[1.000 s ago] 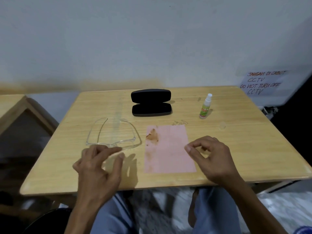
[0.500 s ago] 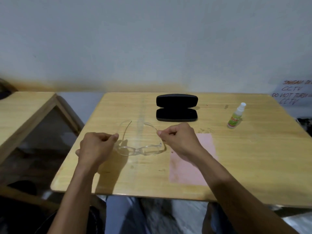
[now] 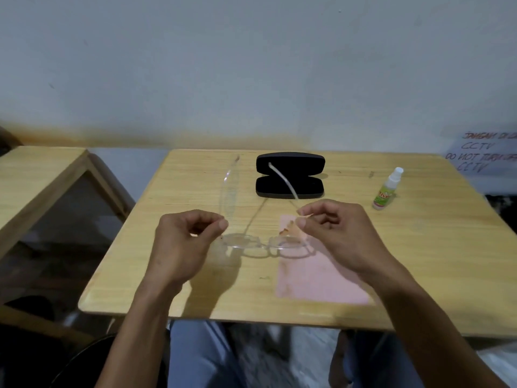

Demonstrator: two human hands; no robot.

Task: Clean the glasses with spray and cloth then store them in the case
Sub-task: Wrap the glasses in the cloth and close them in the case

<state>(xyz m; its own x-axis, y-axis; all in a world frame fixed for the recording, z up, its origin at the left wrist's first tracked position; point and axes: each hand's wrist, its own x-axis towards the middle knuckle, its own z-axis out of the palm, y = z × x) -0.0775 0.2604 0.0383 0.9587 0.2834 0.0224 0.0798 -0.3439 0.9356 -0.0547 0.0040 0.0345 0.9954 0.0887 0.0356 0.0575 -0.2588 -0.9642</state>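
Observation:
Clear-framed glasses (image 3: 263,243) hang just above the wooden table (image 3: 419,247), arms unfolded and pointing away from me. My left hand (image 3: 181,242) pinches the left hinge end. My right hand (image 3: 341,236) pinches the right hinge end. A pink cloth (image 3: 316,278) with a brown stain lies flat under my right hand. The black glasses case (image 3: 290,175) lies open at the back middle, behind one arm of the glasses. A small spray bottle (image 3: 387,189) with a green label stands upright at the back right.
A second wooden table (image 3: 36,175) stands to the left with a gap between. The wall runs right behind the table. A handwritten paper sign (image 3: 486,155) hangs at the far right. My legs show below the front edge.
Both hands have taken the glasses by their ends and lifted them off the table, moving them right over the cloth's edge. The camera view has shifted left.

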